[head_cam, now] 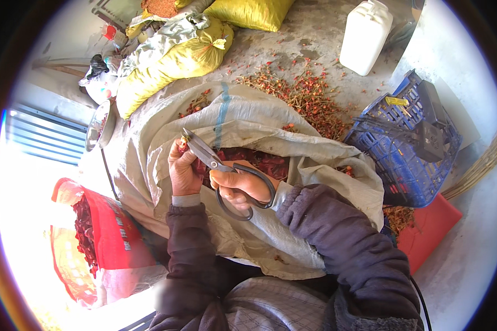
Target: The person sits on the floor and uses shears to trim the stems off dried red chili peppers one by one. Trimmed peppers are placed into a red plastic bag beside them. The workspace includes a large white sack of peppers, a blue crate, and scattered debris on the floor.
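My right hand (244,186) grips a pair of scissors (215,164) with black looped handles, its blades pointing up and to the left. Between the fingers of my left hand (184,173) is a dried red chili pepper (184,144), its stem end by the blade tips. Whether the blades touch the stem I cannot tell. Below both hands lies a large off-white woven sack (269,109), spread across my lap and the floor. In its open mouth are dark red dried chilies (256,160), partly hidden by my right hand and the scissors.
A heap of cut chili stems (302,97) lies on the concrete floor beyond the sack. At right is a blue plastic crate (401,165); behind it stands a white jerrycan (365,39). Yellow sacks (170,58), a metal basin (103,128) and a red chili bag (116,236) are at left.
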`<state>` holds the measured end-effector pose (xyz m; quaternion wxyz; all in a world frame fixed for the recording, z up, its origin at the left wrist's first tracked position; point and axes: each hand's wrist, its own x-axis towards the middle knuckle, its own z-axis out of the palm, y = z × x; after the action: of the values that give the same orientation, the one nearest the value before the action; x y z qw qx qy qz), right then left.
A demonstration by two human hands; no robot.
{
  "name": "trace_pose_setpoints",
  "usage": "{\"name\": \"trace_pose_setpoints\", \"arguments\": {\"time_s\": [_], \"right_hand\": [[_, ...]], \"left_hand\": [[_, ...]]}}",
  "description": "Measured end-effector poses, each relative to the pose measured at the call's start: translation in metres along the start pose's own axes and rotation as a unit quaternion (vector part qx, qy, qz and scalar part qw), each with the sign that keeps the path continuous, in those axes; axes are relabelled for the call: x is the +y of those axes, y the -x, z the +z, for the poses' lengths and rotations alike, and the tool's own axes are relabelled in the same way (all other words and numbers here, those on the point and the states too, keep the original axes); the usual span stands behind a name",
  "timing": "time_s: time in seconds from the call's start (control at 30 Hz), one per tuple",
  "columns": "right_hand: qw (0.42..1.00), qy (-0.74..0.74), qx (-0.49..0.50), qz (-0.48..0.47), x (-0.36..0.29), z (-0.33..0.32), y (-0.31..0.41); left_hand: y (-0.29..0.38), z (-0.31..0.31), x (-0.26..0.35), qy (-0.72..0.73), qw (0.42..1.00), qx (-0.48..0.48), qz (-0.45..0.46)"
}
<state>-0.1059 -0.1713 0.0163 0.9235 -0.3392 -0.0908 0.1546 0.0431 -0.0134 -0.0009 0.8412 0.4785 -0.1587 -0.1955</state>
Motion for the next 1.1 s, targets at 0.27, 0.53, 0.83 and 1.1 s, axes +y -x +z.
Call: {"name": "trace_pose_setpoints", "arguments": {"time_s": [0.27,0.53,0.83,1.1], "right_hand": [[0.992,0.0,0.079,-0.102,-0.024,-0.009,0.001],[0.938,-0.089,0.265,-0.205,-0.029,-0.033,-0.015],[0.718,0.361,0.501,-0.32,-0.032,0.0,-0.014],[0.838,-0.252,0.37,-0.312,-0.072,-0.018,-0.029]], "left_hand": [[0.015,0.029,-0.02,-0.041,0.998,0.012,-0.047],[-0.005,0.044,-0.008,-0.375,0.92,-0.061,-0.101],[-0.037,0.041,-0.055,-0.263,0.956,-0.02,-0.131],[-0.033,0.045,-0.093,-0.716,0.556,-0.394,-0.149]]}}
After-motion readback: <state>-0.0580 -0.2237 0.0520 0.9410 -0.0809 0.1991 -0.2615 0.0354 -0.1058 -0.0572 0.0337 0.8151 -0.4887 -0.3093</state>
